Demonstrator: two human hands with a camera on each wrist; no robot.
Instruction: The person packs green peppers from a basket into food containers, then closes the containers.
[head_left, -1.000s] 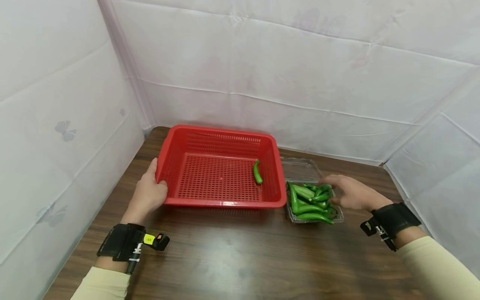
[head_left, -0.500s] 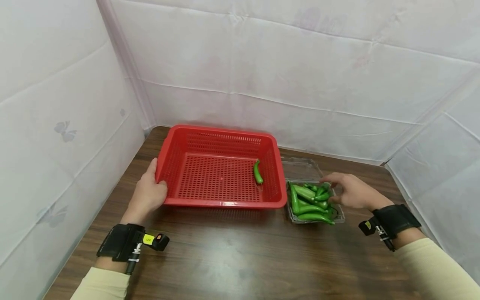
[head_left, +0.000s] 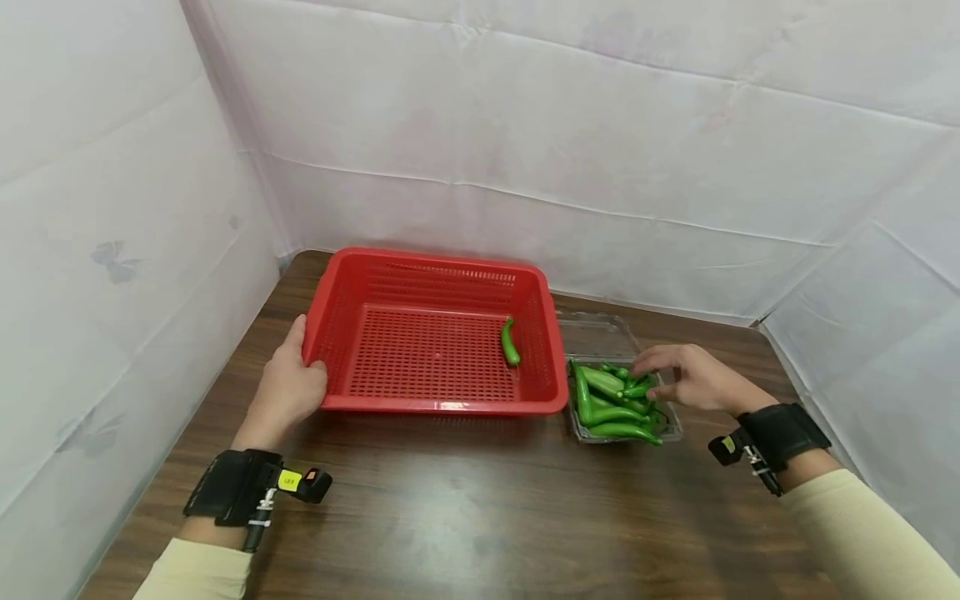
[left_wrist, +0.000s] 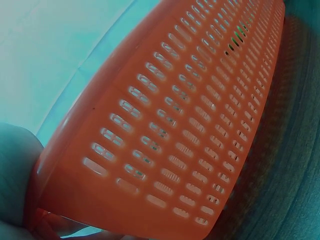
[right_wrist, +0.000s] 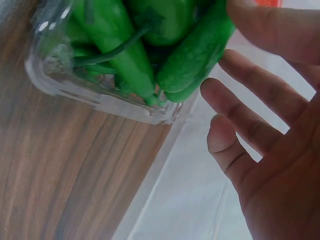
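Two hands: left (head_left: 283,392) fingers clasp perforated red basket (head_left: 435,404); right (head_left: 686,377) fingers, loosely spread, touch glossy peppers (head_left: 611,400).

I wear cream long sleeves on both arms, snug down to the wrists. A broad black strap wraps each wrist, just behind my left hand (head_left: 283,392) and my right hand (head_left: 693,377). A small black camera unit sits on each strap; the left one carries a yellow sticker and a short white and black cable, the right a yellowish mark and a thin white cord.
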